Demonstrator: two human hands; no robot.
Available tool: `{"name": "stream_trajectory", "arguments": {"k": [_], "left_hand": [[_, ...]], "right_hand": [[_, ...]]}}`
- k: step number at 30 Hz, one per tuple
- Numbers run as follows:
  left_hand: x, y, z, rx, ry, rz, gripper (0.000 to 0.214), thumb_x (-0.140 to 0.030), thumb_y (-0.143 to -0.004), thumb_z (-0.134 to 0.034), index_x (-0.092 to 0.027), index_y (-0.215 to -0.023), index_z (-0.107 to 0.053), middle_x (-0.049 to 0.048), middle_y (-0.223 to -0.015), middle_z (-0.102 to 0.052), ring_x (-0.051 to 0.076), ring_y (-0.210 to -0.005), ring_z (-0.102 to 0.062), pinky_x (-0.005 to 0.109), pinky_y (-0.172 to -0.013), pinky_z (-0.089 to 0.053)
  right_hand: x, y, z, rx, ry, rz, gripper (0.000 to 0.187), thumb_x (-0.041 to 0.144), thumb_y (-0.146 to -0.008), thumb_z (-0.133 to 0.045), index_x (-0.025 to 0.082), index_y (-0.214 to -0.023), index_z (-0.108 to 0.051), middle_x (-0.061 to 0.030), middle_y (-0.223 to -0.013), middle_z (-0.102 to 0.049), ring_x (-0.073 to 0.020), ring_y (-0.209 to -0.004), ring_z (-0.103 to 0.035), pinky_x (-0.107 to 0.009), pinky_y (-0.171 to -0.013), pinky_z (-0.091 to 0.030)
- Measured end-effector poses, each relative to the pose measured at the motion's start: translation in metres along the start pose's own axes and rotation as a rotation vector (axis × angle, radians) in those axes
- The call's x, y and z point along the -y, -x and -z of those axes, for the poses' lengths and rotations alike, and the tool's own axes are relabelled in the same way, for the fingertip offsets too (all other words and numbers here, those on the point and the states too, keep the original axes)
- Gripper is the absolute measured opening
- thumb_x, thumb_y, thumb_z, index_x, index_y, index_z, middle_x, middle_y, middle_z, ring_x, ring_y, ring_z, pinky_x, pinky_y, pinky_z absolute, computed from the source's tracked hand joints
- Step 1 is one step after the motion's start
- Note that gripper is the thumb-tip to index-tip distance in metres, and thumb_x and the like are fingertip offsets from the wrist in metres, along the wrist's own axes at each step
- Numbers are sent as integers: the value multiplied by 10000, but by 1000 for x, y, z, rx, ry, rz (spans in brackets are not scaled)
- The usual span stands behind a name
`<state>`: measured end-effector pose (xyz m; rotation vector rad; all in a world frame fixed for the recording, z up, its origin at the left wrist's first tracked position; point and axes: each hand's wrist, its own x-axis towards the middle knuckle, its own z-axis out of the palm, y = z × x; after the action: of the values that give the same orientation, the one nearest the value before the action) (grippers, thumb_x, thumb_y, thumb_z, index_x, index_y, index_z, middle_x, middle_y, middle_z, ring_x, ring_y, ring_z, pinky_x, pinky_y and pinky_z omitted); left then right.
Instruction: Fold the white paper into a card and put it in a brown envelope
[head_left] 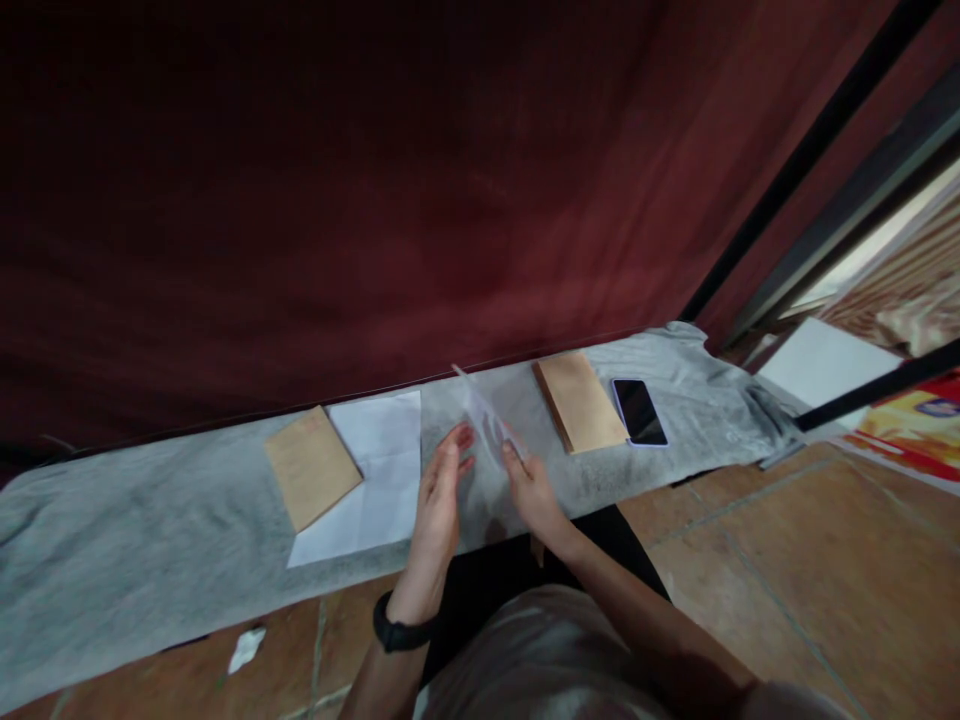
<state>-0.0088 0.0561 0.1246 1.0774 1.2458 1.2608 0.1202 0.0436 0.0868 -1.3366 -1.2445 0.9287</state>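
My right hand (529,485) is closed on the lower end of a thin, whitish, see-through sheet (482,412), which is tilted and smeared by motion; I cannot tell its exact kind. To its left, my left hand (442,480) is raised with fingers apart and nothing in it, close to the sheet but not visibly holding it. Left of both hands, a brown paper envelope (313,468) lies askew on white paper (390,480). On the right, a stack of brown paper envelopes (581,402) lies beside a dark-screened phone (640,412).
A grey cloth (150,540) covers the long, narrow table. Behind it hangs a dark red curtain (390,220). Black poles (810,160) stand at the right, near a red and yellow printed box (919,425). A crumpled white scrap (246,650) lies on the tiled floor.
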Motion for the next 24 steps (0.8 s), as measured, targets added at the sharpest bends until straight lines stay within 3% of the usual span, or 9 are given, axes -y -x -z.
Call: {"name": "stream_trajectory", "arguments": {"k": [3, 6, 10, 13, 15, 20, 24], "left_hand": [[25, 2, 7, -135, 14, 194, 531, -454, -932, -643, -219, -1400, -553, 131, -1491, -555, 266, -1347, -559, 363, -991, -544], [52, 2, 10, -90, 163, 366, 746, -349, -850, -774, -202, -1494, -426, 139, -1217, -721, 228, -1072, -721, 337, -880, -582], [75, -3, 11, -74, 233, 336, 758, -288, -726, -861, -162, -1391, -517, 35, -806, -758, 143, -670, -710, 246, -656, -550], [85, -9, 16, -118, 176, 290, 566, -360, -653, -883, -148, -1126, -656, 19, -761, -737, 138, -639, -693, 245, -627, -537], [90, -9, 19, -148, 151, 282, 516, -423, -625, -884, -153, -1009, -669, 18, -783, -731, 154, -671, -706, 271, -650, -555], [104, -4, 28, -200, 50, 290, 621, -509, -617, -853, -176, -1086, -617, -9, -750, -700, 159, -587, -672, 277, -565, -531], [106, -6, 37, -199, -189, 277, 543, -441, -738, -750, -175, -1178, -578, -36, -670, -653, 163, -503, -630, 262, -494, -478]], "right_hand": [[3, -9, 4, -104, -496, -221, 635, 655, -999, -381, 145, -1249, -666, -123, -1135, -759, -274, -1026, -731, -390, -881, -608], [-10, -11, 3, -147, -739, -303, 584, 681, -924, -536, 199, -1239, -638, -89, -1212, -738, -246, -1027, -730, -375, -887, -611], [-40, -7, 2, -157, -790, -540, 394, 548, -902, -641, 206, -1098, -655, -61, -1072, -767, -221, -942, -742, -374, -896, -614], [-57, -7, 9, -148, -758, -701, 235, 433, -893, -664, 209, -958, -640, -40, -876, -754, -208, -820, -742, -366, -827, -630], [-63, -9, 14, -116, -751, -755, 180, 382, -872, -678, 220, -912, -611, -19, -769, -727, -205, -744, -730, -356, -758, -635], [-65, -15, 20, -31, -719, -828, 179, 359, -840, -695, 233, -917, -594, -14, -757, -731, -211, -701, -717, -362, -720, -633], [-62, -5, 28, 160, -648, -876, 217, 418, -869, -670, 206, -879, -623, -56, -760, -747, -220, -729, -736, -408, -784, -625]]}}
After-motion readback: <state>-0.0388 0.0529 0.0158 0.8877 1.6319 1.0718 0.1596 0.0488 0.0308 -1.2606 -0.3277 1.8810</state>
